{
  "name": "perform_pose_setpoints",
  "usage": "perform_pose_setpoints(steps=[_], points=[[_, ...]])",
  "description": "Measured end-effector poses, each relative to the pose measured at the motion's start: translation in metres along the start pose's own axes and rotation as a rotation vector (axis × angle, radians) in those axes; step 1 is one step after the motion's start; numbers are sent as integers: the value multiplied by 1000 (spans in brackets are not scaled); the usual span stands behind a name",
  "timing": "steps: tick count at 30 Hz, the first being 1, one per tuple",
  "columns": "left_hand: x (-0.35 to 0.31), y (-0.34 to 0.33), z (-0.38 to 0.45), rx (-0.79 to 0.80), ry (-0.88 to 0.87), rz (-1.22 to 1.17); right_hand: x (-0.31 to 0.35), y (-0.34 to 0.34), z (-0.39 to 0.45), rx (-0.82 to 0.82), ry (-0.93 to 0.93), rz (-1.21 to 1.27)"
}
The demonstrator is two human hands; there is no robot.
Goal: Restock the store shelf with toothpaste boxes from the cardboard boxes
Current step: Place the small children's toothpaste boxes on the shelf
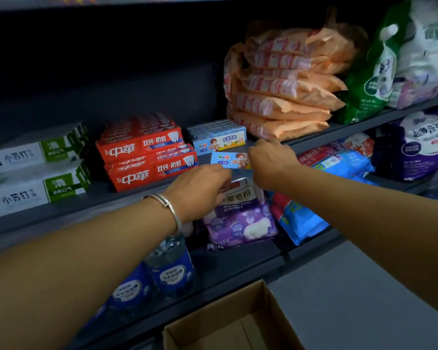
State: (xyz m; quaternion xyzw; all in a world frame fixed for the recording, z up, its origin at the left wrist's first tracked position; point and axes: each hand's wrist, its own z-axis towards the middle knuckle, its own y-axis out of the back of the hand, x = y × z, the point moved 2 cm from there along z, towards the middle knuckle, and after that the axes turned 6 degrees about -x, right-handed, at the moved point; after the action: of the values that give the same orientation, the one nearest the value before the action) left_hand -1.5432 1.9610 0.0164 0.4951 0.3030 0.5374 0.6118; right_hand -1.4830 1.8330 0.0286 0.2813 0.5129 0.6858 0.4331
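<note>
Both hands, left hand [200,190] and right hand [268,165], pinch the small pale-blue children's toothpaste box [229,160] at the dark shelf's [61,210] near edge; pushed crookedly, it could tip off.

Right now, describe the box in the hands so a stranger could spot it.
Find the red toothpaste boxes on the middle shelf. Right of them, both hands hold a small pale blue box with a cartoon child. Unlike the matching row behind, it hangs off the shelf.

Shop: shelf [127,198] of stacked packaged toiletries [147,157]
</note>
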Motion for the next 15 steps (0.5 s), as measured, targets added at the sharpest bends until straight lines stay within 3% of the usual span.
perform_pose_setpoints(steps=[15], points=[[50,-10,54,-33,16,-20,1,-23,92,-120,77,-79]])
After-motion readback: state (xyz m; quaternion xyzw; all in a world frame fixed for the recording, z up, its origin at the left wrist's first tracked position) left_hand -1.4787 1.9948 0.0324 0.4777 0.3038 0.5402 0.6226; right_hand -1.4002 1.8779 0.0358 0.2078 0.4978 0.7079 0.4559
